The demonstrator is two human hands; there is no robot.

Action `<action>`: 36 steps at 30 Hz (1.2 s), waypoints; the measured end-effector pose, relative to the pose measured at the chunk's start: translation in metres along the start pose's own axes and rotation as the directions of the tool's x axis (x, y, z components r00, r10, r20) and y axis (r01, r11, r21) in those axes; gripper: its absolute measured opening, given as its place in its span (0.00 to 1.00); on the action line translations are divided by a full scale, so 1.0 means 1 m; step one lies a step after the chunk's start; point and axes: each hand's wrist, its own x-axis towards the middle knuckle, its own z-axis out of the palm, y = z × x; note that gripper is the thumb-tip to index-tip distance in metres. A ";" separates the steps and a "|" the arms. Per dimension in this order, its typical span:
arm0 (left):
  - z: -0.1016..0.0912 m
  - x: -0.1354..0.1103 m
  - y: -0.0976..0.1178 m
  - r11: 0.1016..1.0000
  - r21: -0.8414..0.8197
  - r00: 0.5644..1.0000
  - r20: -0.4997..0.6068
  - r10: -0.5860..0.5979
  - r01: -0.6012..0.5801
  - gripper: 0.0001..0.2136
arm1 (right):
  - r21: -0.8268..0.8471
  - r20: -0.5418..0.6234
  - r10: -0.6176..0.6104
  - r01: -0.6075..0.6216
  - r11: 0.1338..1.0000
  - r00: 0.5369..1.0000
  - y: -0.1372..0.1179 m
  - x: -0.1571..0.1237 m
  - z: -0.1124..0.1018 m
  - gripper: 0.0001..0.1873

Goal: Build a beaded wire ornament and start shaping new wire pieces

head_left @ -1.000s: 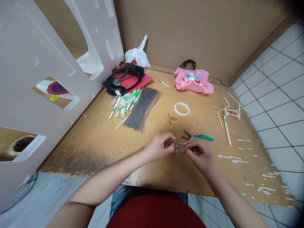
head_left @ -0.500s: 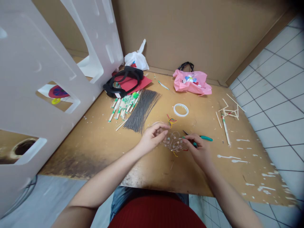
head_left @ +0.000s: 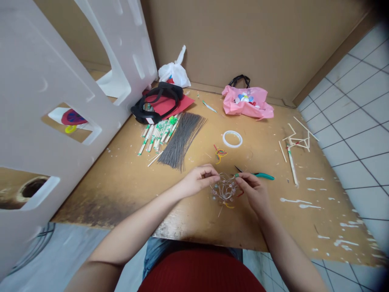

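Between my hands is a rounded, openwork beaded wire piece (head_left: pixel 225 191) of thin silvery wire with clear beads, with yellow and red ties at its lower and right edges. My left hand (head_left: pixel 199 180) is closed, thumb and forefinger pinching its upper left edge. On the opposite side my right hand (head_left: pixel 254 191) is closed too, fingertips pinching the wire by a small green bit. Teal-handled pliers (head_left: pixel 266 176) lie just behind my right hand, partly hidden by it. Beyond the wire piece sits a small heap of red and yellow ties (head_left: pixel 219 154).
A bundle of grey wires (head_left: pixel 182 142) lies left of centre, beside wrapped chopsticks (head_left: pixel 158 136) and a black headset strap (head_left: pixel 139 110). Farther back are a tape roll (head_left: pixel 232 133), a pink bag (head_left: pixel 243 106) and a white bag (head_left: pixel 176 75). A stick frame (head_left: pixel 299 142) lies right.
My left hand has moved slightly down and right and now pinches the wire's edge. The beaded wire piece looks rounder and lies a little lower. My right hand keeps its pinch.
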 end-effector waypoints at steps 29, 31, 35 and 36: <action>-0.032 0.017 -0.013 0.758 -0.650 0.889 -0.379 -0.258 -0.057 0.12 | -0.862 0.386 -0.182 0.424 0.278 0.904 -0.027 0.106 0.012 0.11; -0.032 0.017 -0.012 0.752 -0.656 0.890 -0.377 -0.256 -0.061 0.12 | -0.862 0.379 -0.174 0.415 0.290 0.909 -0.024 0.105 0.008 0.11; -0.032 0.017 -0.013 0.750 -0.658 0.892 -0.378 -0.249 -0.070 0.12 | -0.861 0.366 -0.181 0.406 0.307 0.913 -0.022 0.104 0.004 0.11; -0.032 0.017 -0.013 0.750 -0.658 0.891 -0.379 -0.248 -0.071 0.12 | -0.859 0.365 -0.183 0.406 0.312 0.913 -0.022 0.104 0.003 0.11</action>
